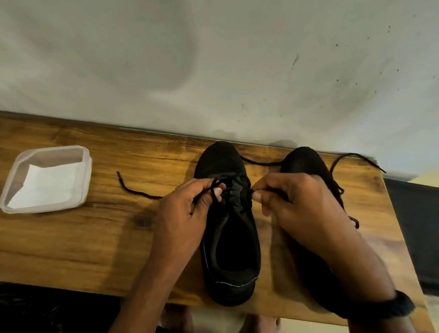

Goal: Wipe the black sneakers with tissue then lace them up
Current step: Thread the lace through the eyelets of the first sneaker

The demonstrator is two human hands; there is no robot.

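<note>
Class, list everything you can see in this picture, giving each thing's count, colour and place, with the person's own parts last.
wall: one, grey-white, background
table: one, brown wood, against the wall
container: one, clear plastic, table's left end
tissue: one, white, inside the container
centre sneaker: one, black, table's middle
right sneaker: one, black, beside it
laces: two, black, ends loose on table
wristband: one, dark, right wrist
left hand: one, pinches centre sneaker's lace
right hand: one, pinches the same lace
</note>
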